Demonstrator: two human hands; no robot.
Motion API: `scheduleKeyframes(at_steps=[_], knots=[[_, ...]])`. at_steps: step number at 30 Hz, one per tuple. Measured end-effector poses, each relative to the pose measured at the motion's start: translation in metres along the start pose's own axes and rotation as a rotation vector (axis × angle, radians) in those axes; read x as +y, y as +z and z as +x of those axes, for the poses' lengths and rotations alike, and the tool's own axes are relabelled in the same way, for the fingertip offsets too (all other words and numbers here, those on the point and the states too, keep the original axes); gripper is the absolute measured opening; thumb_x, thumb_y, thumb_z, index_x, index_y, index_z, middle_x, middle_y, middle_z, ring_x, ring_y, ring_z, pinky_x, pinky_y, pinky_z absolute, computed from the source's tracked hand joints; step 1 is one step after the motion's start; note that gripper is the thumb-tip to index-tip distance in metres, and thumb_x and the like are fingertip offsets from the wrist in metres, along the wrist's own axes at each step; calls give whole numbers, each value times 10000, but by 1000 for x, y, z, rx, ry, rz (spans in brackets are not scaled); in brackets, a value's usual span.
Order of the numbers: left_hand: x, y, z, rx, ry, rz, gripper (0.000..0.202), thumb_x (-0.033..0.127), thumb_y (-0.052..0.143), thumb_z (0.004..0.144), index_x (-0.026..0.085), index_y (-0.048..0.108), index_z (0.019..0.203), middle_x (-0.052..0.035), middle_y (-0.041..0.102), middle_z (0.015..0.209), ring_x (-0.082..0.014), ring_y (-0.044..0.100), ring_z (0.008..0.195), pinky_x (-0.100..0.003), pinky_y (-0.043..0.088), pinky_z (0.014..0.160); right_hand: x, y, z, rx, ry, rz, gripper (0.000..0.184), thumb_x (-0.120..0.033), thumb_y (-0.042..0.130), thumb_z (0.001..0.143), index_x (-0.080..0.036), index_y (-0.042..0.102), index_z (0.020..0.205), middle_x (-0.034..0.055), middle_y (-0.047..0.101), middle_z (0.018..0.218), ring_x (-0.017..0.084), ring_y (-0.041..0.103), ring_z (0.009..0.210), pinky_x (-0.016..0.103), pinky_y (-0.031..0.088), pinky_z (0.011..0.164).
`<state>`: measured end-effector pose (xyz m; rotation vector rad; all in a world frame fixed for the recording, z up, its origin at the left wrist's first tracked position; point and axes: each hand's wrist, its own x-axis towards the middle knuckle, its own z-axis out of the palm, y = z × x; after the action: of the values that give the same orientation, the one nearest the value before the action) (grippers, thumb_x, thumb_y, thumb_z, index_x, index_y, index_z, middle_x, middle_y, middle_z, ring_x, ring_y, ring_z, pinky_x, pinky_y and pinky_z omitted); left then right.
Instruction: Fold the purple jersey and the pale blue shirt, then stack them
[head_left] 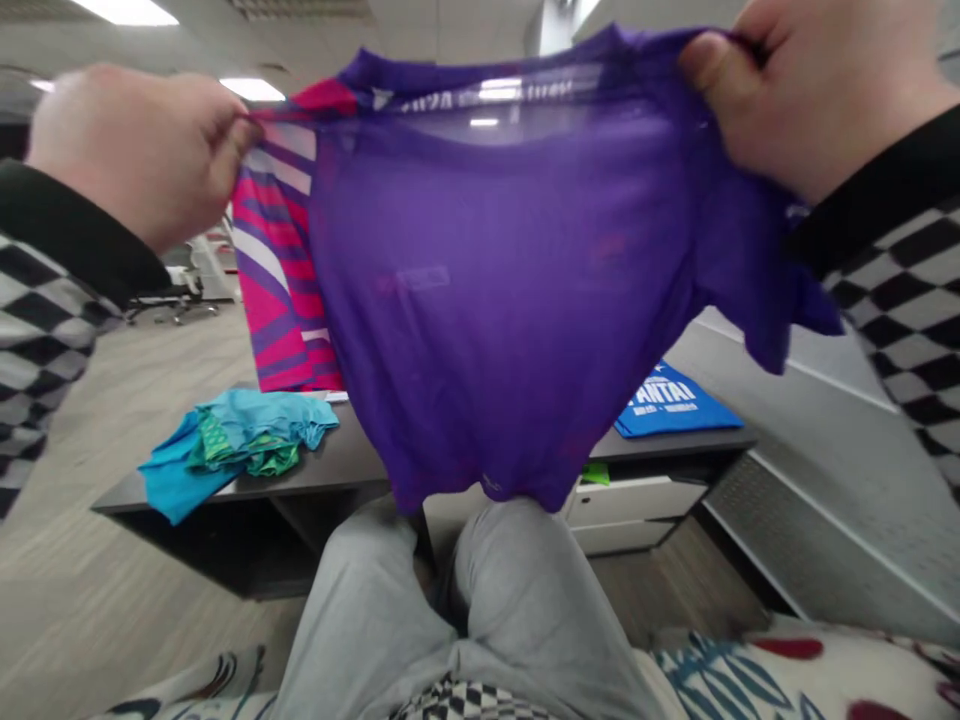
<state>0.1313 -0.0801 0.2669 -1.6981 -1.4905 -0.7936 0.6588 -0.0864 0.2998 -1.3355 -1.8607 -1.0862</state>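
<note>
I hold a purple sports shirt (510, 300) spread out in the air in front of me, above my knees. Its left sleeve is striped pink, white and purple. My left hand (142, 150) pinches the shirt's left shoulder, fingers closed on the fabric. Up at the top right, my right hand (795, 90) grips the other shoulder in a closed pinch. The thin cloth lets ceiling lights show through near the collar. The shirt's hem hangs just over my grey trousers (480, 600).
A low dark table (337, 465) stands behind the shirt. A crumpled teal and green garment (232, 445) lies on its left end, a folded blue shirt with white lettering (671, 400) on its right. White drawers (637, 500) sit beneath. Patterned cushions lie beside me.
</note>
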Motion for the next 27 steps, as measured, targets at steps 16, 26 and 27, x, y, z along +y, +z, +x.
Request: scheduleKeyframes(at_steps=[16, 26, 27], knots=[[54, 375, -90, -1089, 133, -104, 343, 327, 564, 983, 212, 869, 1089, -197, 860, 1243, -347, 794, 1204, -394, 566, 1056, -94, 379, -121, -947, 117, 240, 464, -510, 574, 1152, -178, 895, 1199, 185, 851, 1247, 309, 760, 1128, 391, 543, 1027], [55, 456, -166, -1066, -164, -144, 532, 432, 553, 1007, 171, 712, 1442, -248, 825, 1304, -397, 798, 1173, -457, 588, 959, -112, 473, -193, -1023, 283, 249, 602, -658, 517, 1142, -142, 807, 1256, 274, 781, 1355, 362, 747, 1214, 463, 538, 1066], [56, 457, -163, -1049, -199, -140, 523, 426, 580, 993, 161, 721, 1422, -250, 821, 1310, -401, 792, 1183, -460, 588, 963, -111, 480, -192, -1021, 318, 233, 571, -631, 515, 1150, -144, 791, 1266, 270, 780, 1358, 369, 739, 1230, 477, 528, 1078]])
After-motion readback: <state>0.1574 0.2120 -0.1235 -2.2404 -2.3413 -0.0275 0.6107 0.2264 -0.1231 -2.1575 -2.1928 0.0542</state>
